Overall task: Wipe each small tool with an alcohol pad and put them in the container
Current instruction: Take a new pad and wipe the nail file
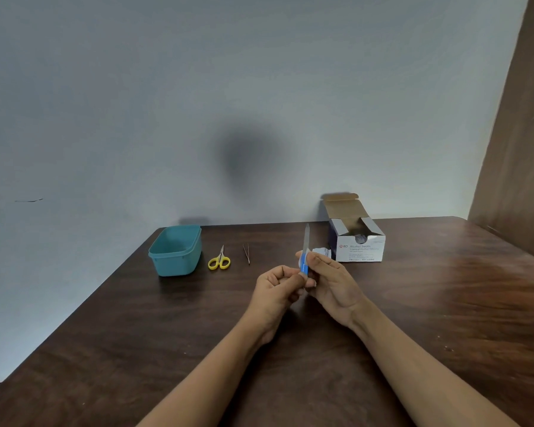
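My right hand [330, 282] holds a nail file [305, 245] with a blue handle upright above the middle of the table. My left hand [275, 288] is curled against the lower end of the file; a bit of white, perhaps a pad, shows between the fingers, but I cannot tell for sure. A teal container [176, 254] stands to the left with nothing visible inside it. Small yellow-handled scissors [219, 260] and thin tweezers [246, 254] lie between the container and my hands.
An open white box of alcohol swabs [359, 241] stands at the back right, with a torn white wrapper [321, 251] in front of it. The dark wooden table [136, 349] meets a grey wall behind; a wooden panel [518, 149] rises at the right.
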Action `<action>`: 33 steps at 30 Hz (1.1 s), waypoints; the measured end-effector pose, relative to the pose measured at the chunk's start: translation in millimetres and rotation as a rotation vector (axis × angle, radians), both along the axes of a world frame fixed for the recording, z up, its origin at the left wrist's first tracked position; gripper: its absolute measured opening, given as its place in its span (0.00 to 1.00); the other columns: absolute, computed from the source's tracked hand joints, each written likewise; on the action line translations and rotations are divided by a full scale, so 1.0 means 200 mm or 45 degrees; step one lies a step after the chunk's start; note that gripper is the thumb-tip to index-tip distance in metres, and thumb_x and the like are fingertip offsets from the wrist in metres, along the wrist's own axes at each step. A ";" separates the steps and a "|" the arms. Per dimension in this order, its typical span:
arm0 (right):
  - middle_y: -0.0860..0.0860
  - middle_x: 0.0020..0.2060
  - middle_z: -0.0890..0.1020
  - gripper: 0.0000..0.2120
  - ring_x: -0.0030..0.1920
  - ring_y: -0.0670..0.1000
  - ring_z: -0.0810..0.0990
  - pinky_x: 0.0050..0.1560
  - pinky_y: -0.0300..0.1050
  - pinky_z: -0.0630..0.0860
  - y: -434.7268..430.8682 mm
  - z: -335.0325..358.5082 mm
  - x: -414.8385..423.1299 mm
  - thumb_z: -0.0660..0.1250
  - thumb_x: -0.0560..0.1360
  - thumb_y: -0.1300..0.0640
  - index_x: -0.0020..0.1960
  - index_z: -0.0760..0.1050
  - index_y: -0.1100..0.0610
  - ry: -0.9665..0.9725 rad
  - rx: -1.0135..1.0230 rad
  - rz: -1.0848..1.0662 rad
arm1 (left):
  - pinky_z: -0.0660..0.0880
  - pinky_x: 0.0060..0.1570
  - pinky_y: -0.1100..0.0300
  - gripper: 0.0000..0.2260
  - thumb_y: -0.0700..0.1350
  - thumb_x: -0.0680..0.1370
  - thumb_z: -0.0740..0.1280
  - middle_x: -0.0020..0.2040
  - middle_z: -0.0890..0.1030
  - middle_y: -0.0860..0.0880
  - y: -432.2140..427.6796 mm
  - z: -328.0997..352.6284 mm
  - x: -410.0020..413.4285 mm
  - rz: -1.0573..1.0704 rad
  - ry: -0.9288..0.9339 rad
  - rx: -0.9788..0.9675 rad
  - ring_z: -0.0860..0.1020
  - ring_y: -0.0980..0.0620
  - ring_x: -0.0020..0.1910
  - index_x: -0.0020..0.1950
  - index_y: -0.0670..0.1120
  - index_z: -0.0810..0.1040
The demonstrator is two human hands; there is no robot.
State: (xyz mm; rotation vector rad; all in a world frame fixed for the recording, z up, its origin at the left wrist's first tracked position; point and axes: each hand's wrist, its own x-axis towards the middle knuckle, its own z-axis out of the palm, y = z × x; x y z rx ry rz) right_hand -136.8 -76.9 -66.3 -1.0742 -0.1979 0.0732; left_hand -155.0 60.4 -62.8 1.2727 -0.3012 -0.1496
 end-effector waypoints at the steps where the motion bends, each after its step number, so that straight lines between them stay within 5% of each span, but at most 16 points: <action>1: 0.54 0.34 0.77 0.13 0.34 0.48 0.75 0.40 0.42 0.77 0.01 0.00 0.00 0.69 0.70 0.52 0.48 0.82 0.59 0.014 0.035 0.032 | 0.71 0.37 0.65 0.03 0.33 0.75 0.66 0.36 0.82 0.45 0.00 0.00 0.00 -0.022 0.025 -0.035 0.74 0.57 0.32 0.43 0.40 0.78; 4: 0.53 0.34 0.75 0.17 0.34 0.49 0.72 0.37 0.43 0.76 0.03 0.00 -0.01 0.78 0.64 0.46 0.44 0.82 0.58 0.002 0.089 0.134 | 0.70 0.38 0.65 0.05 0.33 0.75 0.66 0.36 0.82 0.45 0.00 0.00 -0.01 -0.058 0.064 -0.075 0.73 0.57 0.32 0.41 0.41 0.79; 10: 0.51 0.38 0.75 0.12 0.34 0.47 0.71 0.35 0.41 0.73 0.03 0.01 -0.02 0.63 0.74 0.49 0.42 0.79 0.57 -0.007 0.029 0.181 | 0.72 0.37 0.65 0.04 0.35 0.76 0.66 0.36 0.83 0.47 -0.01 0.00 -0.03 -0.087 0.067 -0.048 0.73 0.58 0.31 0.42 0.40 0.77; 21: 0.52 0.34 0.81 0.10 0.33 0.43 0.78 0.41 0.36 0.75 0.01 0.00 -0.01 0.66 0.73 0.59 0.50 0.81 0.64 -0.107 -0.122 -0.016 | 0.70 0.36 0.63 0.02 0.35 0.72 0.71 0.34 0.79 0.44 0.01 -0.05 0.03 0.185 -0.022 0.009 0.72 0.57 0.31 0.43 0.40 0.79; 27: 0.56 0.32 0.78 0.11 0.35 0.52 0.71 0.43 0.48 0.69 0.03 -0.03 0.00 0.73 0.68 0.54 0.41 0.83 0.63 -0.204 -0.253 -0.196 | 0.74 0.35 0.67 0.05 0.37 0.74 0.70 0.38 0.82 0.41 -0.01 -0.07 0.04 0.349 -0.128 0.159 0.77 0.58 0.33 0.45 0.37 0.78; 33: 0.51 0.26 0.76 0.07 0.29 0.46 0.65 0.34 0.41 0.64 0.05 -0.03 0.00 0.73 0.70 0.57 0.35 0.83 0.58 -0.149 -0.253 -0.365 | 0.80 0.47 0.52 0.06 0.44 0.75 0.71 0.37 0.84 0.45 -0.01 -0.07 0.05 0.470 -0.350 0.436 0.83 0.46 0.42 0.40 0.43 0.78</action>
